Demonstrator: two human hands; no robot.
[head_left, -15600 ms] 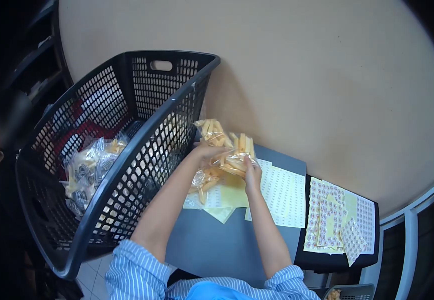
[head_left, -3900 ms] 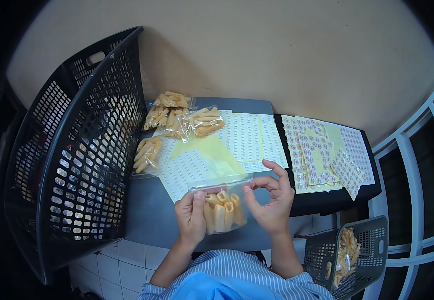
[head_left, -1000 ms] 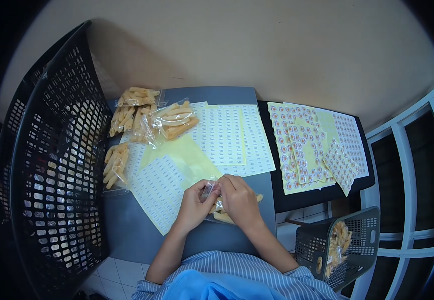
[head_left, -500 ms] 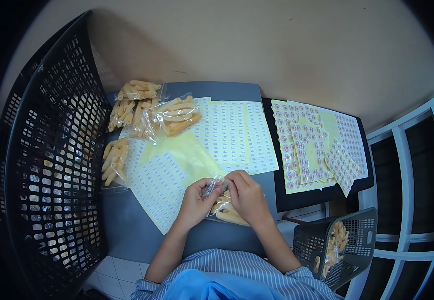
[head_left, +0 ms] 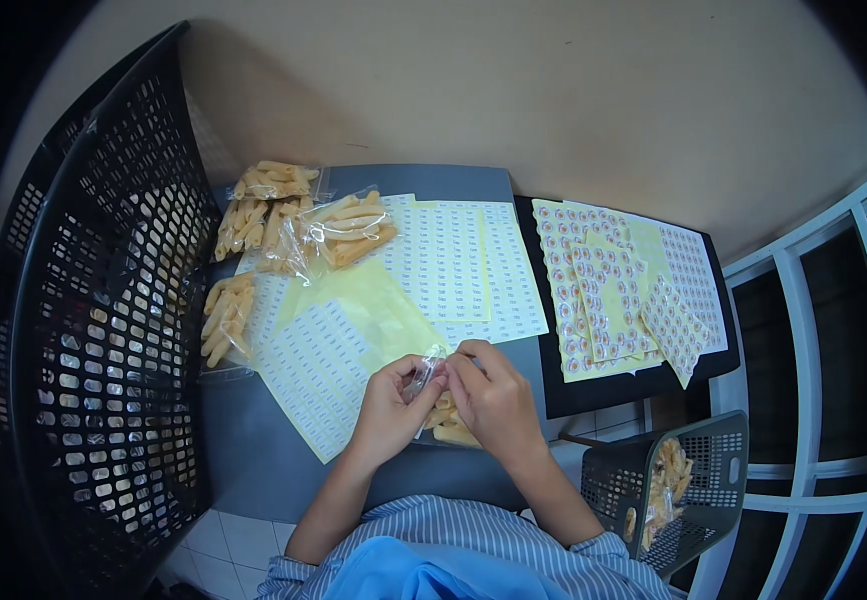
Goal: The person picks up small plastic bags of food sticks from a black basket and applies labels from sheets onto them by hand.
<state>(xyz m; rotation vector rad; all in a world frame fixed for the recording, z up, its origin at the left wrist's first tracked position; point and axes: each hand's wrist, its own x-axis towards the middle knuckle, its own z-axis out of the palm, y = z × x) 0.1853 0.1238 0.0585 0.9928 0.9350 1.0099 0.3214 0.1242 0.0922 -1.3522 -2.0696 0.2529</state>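
Observation:
My left hand and my right hand meet near the front of the grey table. Their fingers pinch the gathered top of a clear plastic bag of snack sticks. The bag's filled part lies below, mostly covered by my right hand. Beyond my fingers are a yellow backing sheet and white sheets of small printed labels. Several filled snack bags are piled at the back left, and one more bag lies nearer.
A tall black perforated basket stands along the left side. To the right, sheets of round stickers rest on a black surface. A dark crate with snack bags stands lower right, near a white barred frame.
My right hand has turned slightly and covers more of the bag, its fingers drawn closer to my left. The view has shifted a little; the piled bags and sheets stay put.

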